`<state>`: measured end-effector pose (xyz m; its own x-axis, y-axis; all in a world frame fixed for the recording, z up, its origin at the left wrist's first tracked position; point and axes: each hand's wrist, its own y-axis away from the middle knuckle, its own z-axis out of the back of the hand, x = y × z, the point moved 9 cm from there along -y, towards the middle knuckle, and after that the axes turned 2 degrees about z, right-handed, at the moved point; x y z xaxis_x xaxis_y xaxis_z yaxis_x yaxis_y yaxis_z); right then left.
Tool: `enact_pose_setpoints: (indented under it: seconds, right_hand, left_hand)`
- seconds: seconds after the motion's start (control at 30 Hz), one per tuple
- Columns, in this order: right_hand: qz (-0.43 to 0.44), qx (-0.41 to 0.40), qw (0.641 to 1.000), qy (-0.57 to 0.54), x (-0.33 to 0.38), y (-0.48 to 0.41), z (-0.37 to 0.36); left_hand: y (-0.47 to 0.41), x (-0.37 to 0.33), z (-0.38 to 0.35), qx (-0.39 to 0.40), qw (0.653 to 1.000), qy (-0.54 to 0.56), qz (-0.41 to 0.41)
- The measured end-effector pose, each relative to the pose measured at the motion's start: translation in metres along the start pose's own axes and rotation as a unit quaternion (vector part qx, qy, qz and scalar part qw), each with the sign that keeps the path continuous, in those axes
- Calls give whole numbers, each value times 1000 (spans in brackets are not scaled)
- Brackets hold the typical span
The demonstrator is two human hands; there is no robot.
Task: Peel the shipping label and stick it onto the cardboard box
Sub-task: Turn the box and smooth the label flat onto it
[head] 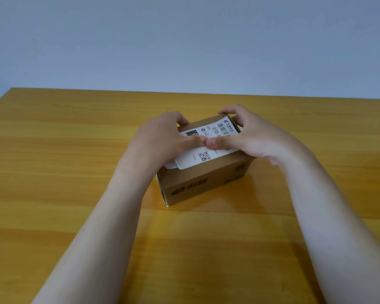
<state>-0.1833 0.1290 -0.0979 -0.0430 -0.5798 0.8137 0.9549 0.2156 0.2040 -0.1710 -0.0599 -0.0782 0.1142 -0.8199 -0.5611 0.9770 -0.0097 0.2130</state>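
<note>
box [195, 185] on the desk [64, 161] is clasped by left grip [160, 137] and right grip [250, 137], thumbs pressed on its label [193, 160].

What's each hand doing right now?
Left hand: grips the small brown cardboard box, thumb on its white shipping label.
Right hand: grips the same box, thumb on the label.

Soft even light, glossy table [75, 172] sheen, sharp.

Under both hands, matt brown cardboard box [203, 183] bearing a smooth white paper label [198, 159]; beneath them, glossy, reflective yellow wood-grain table [75, 150].
</note>
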Motion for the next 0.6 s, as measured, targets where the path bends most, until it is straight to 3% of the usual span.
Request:
enact_pose_setpoints:
  seconds: [0.6]
  right_hand:
    - [6,-25,1000,5,6,1,-3]
  left_hand:
    - [2,7,0,-38,998,-27,43]
